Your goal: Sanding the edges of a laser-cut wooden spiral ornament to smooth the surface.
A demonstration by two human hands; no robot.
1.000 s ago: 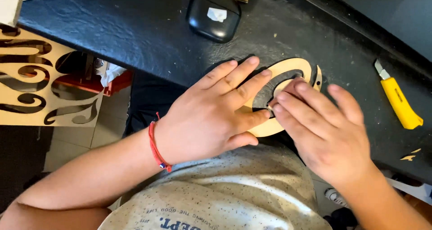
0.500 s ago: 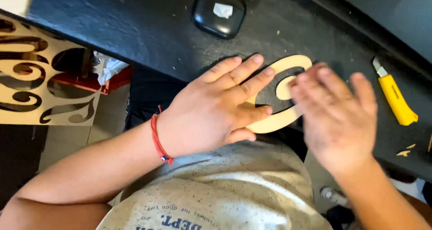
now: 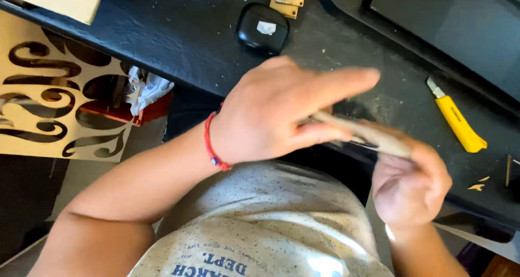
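A thin, light wooden cut-out piece [image 3: 368, 135] is lifted off the black table [image 3: 179, 38] and seen almost edge-on, tilted. My left hand [image 3: 276, 111], with a red cord bracelet on its wrist, pinches one end of it between thumb and fingers, the index finger stretched out above. My right hand [image 3: 409, 185] grips the piece's other end from below, close to my chest. Motion blur hides the piece's shape.
A yellow utility knife [image 3: 457, 122] lies on the table to the right, with small wood chips [image 3: 476, 186] near it. A black rounded case [image 3: 261, 29] sits at the back. A cut-out wooden panel with scroll shapes [image 3: 49, 92] stands at the left.
The wooden piece lay flat on the table under my left palm with my right hand beside it. Now both hands have lifted it off the table and tipped it up edge-on.
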